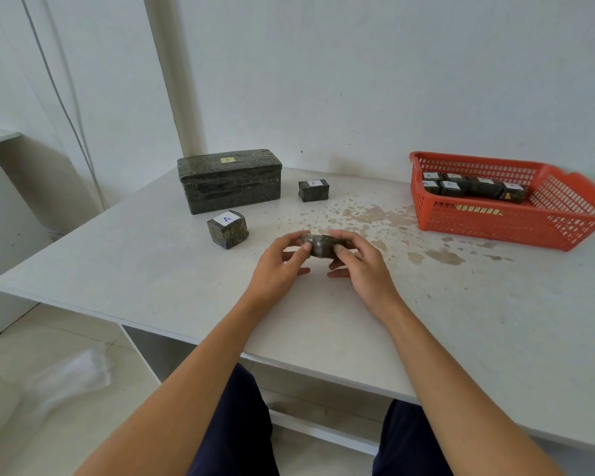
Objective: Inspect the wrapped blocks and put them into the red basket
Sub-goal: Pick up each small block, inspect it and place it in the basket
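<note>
A small dark wrapped block (320, 244) is held between both hands just above the middle of the white table (152, 269). My left hand (282, 266) grips its left end, my right hand (361, 266) its right end. Two more wrapped blocks with white "A" labels rest on the table: one (227, 229) to the left of my hands, one (313, 190) farther back. The red basket (505, 221) sits at the back right and holds several labelled wrapped blocks (474, 187).
A large dark wrapped box (229, 180) with a yellow label stands at the back left by the wall. Brown stains (375, 214) mark the table between my hands and the basket. The table's front edge runs close to my knees.
</note>
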